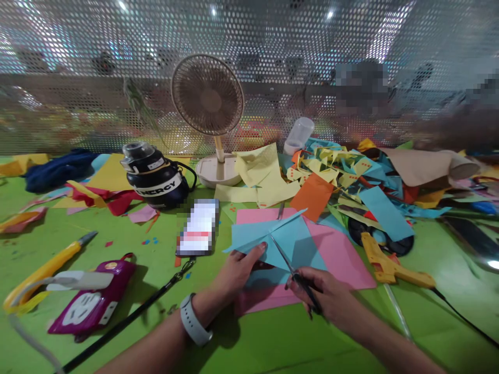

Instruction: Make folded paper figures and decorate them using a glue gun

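Observation:
My left hand (pixel 244 267) pinches the near left edge of a sheet of light blue paper (pixel 249 234), thumb on top and fingers underneath. In my right hand (pixel 322 293) is a pair of scissors (pixel 302 285) with dark handles. Its blades point up and to the left and lie across the blue sheet, where a narrow strip stands raised along a cut line. More blue paper lies under the held sheet. Beneath all of it are pink sheets (pixel 345 259) on the green table (pixel 304 345).
A yellow glue gun (pixel 393 265) lies right of the pink sheets. Behind are a heap of paper scraps (pixel 335 166), a fan (pixel 210 96) and a black bottle (pixel 158 176). To the left are a phone (pixel 198 228), a purple pouch-like thing (pixel 95 298) and a yellow-handled cutter (pixel 50 267).

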{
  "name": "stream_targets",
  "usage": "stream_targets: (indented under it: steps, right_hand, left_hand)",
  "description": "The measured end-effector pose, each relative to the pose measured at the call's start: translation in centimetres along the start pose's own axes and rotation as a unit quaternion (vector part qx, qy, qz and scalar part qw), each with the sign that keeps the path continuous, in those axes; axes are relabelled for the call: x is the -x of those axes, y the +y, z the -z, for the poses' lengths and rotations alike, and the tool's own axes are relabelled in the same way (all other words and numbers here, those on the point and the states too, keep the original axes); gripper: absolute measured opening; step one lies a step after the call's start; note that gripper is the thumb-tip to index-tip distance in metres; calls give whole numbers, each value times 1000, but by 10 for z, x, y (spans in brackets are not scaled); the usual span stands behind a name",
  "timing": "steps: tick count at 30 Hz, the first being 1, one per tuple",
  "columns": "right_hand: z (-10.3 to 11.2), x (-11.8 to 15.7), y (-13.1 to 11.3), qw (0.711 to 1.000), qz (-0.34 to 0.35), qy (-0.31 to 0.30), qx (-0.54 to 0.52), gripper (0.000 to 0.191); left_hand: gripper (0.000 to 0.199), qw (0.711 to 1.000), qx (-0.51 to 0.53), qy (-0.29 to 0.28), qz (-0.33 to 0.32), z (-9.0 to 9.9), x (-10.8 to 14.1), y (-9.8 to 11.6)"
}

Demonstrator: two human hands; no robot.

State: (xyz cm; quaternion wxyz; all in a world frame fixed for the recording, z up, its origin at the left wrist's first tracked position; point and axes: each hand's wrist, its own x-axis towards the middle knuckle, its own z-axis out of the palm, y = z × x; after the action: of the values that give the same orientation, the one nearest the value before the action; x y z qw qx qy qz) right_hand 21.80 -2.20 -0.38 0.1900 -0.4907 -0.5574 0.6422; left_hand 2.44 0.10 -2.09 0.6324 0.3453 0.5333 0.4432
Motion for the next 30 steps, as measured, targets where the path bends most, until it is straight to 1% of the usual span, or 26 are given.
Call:
stream_targets:
  steps: [4,6,10,13,14,15,16,17,18,19,21,23,25,27,28,29,30]
  right_hand:
    - [0,-1,1,1000,6,13,-1,40]
    - [0,-2,0,1000,4,12,-10,40]
    - [6,5,-9,999,-30,-28,1,44]
    - [15,16,-13,996,-53,-68,26,46]
    - [18,20,-13,996,-53,-70,33,48]
    - [23,24,-12,996,-49,-60,46,50]
    - [28,28,-11,996,-41,-32,69,51]
    - [33,30,-8,994,-28,11,105,52]
    - [39,32,-6,986,-14,62,156,51]
    - [45,33,-5,969,0,114,218,48]
    - [56,31,-3,919,15,204,337,39]
    - [64,26,-3,869,4,261,420,31]
    - [69,20,-4,828,-8,291,479,26]
    - [70,13,-4,789,-8,300,536,22]
    - [71,10,-4,774,-8,298,559,20]
    - [72,8,-5,766,-10,291,573,18]
    - [73,7,-6,766,-13,283,577,17]
  left_hand:
    - [31,999,-35,2,5,3,0,-1]
    - [27,999,-31,-5,-3,4,-1,-4]
    - [24,999,35,-11,-3,4,-3,-8]
    - [24,997,72,-3,4,3,-2,-2]
    - [23,997,76,6,6,3,-2,1]
    - [22,997,77,14,11,3,-2,5]
    - [20,997,75,21,19,3,-1,8]
    - [20,997,70,25,28,4,-1,11]
    - [20,997,62,24,36,5,-2,14]
    - [20,998,51,18,42,7,-2,16]
    - [20,999,22,-3,49,10,-4,18]
    - [25,998,-16,-32,54,12,-4,19]
    - [28,995,-43,-63,60,13,-2,21]
    - [28,992,-62,-92,64,13,1,23]
    - [28,990,-75,-103,63,13,2,24]
    - [29,987,-91,-113,62,13,4,25]
    - [31,985,-109,-121,59,13,6,27]
